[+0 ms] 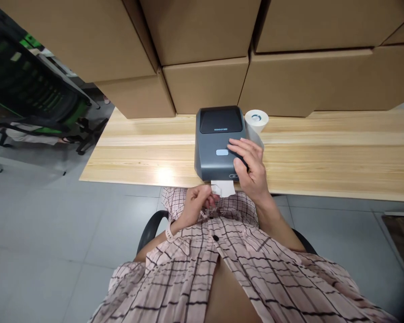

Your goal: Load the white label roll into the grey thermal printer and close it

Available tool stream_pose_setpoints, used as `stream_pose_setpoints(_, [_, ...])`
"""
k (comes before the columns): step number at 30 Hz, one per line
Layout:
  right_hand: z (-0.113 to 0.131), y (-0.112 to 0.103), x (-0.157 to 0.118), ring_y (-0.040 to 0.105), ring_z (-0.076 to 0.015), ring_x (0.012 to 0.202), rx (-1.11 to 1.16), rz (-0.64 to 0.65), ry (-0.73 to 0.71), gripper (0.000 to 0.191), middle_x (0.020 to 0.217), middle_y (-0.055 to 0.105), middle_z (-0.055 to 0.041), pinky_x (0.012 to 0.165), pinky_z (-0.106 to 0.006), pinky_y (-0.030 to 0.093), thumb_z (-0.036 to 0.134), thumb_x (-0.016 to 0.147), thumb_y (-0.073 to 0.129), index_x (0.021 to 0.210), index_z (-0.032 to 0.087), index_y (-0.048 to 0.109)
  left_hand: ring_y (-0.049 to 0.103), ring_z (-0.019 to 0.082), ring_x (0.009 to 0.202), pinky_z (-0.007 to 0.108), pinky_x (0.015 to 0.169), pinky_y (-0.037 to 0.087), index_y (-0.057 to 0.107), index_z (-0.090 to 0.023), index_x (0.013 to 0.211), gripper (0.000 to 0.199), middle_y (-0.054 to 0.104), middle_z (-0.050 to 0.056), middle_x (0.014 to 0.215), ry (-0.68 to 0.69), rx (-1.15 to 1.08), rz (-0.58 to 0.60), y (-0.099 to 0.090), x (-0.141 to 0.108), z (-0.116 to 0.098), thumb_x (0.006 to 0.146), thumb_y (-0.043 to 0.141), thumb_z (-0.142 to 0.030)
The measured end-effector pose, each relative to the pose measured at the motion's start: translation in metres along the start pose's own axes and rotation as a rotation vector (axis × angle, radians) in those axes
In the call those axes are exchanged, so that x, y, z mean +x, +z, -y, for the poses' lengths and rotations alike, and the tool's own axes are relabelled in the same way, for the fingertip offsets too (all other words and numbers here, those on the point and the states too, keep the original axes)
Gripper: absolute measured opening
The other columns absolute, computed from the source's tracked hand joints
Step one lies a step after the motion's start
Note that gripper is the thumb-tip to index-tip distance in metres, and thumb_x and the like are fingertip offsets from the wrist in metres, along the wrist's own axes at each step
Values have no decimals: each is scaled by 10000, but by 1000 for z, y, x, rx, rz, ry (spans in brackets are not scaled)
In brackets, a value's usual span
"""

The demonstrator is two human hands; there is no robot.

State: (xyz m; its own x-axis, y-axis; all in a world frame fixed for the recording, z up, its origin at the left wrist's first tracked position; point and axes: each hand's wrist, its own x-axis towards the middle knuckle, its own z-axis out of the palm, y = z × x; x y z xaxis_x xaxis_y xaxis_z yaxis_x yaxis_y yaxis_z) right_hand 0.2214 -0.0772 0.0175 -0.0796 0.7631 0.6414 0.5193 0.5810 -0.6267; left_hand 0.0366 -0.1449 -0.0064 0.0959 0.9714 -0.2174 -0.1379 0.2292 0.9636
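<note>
A dark grey label printer [208,152] stands near the table's front edge, with a light blue button on top. White paper [226,188] sticks out of its front slot. My left hand [198,202] is closed at the left edge of that paper, thumb and fingers pinching it. My right hand [252,168] rests on the printer's right side, fingers spread over the lid and holding nothing. Behind that hand a white paper roll [256,118] stands upright against the printer's right side.
Stacked cardboard boxes [205,85] line the back of the wooden table [138,152]. On the left, beyond the table's end, are a black and green office chair [30,85] and part of a person's leg. Grey tiled floor lies below.
</note>
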Motion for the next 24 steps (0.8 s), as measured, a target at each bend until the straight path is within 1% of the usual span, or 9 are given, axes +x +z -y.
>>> stream_pose_setpoints(2, [0,0,-1,576,-275,1418,4,2,-5,346,1397,738,-38,1215,-589,453,257,1068,462,1303,305,711,673,168,570,260,477,461,777,-164,763,583,758,91,711,-199,-63,183,6,6,-7,784,758,-746])
stream_pose_setpoints(4, [0,0,-1,573,-273,1419,23,3,-16,342,1397,738,-45,1212,-579,457,249,1065,478,1315,297,706,715,183,625,258,509,488,802,-156,808,553,791,108,794,-266,-132,190,12,14,-10,723,837,-701])
stream_pose_setpoints(6, [0,-1,0,573,-269,1418,33,2,-10,352,1393,739,-41,1208,-571,466,250,1062,490,1347,301,690,707,176,629,266,548,500,803,-162,769,515,787,93,776,-235,-153,131,16,19,-6,681,885,-662])
stream_pose_setpoints(9, [0,-5,2,594,-275,1393,-1,22,-21,351,1383,746,-36,1188,-569,480,264,1064,498,1354,304,690,623,138,594,279,604,490,749,-179,604,506,720,42,637,-99,-67,33,18,19,3,689,885,-659])
stream_pose_setpoints(12, [-1,-12,8,619,-297,1349,-107,104,-80,305,1390,748,-35,1173,-587,465,334,1074,530,1306,307,725,527,117,574,284,616,444,707,-184,537,549,642,8,563,1,36,-22,17,16,8,720,855,-680])
stream_pose_setpoints(15, [-3,-18,17,587,-317,1395,-218,199,-156,308,1476,703,0,1236,-643,360,459,1087,525,1274,344,742,469,116,582,288,610,402,702,-182,562,553,590,-8,563,7,63,-18,15,13,8,750,829,-688])
stream_pose_setpoints(19, [-3,-22,28,466,-349,1540,-306,306,-223,369,1547,649,39,1332,-678,184,626,1028,576,1283,398,715,390,105,589,280,602,353,665,-177,560,559,502,-27,560,1,70,3,14,14,5,773,818,-671])
stream_pose_setpoints(22, [-2,-23,26,444,-374,1561,-310,353,-230,422,1557,636,36,1346,-697,159,672,990,603,1335,441,676,374,105,589,278,595,339,628,-174,534,587,474,-27,550,-1,85,0,13,15,4,771,811,-679])
stream_pose_setpoints(24, [-3,-24,18,426,-393,1570,-311,341,-212,521,1637,555,6,1332,-717,188,696,976,604,1426,433,618,383,108,591,277,593,345,631,-173,532,588,486,-23,549,6,91,-6,14,15,4,775,807,-679])
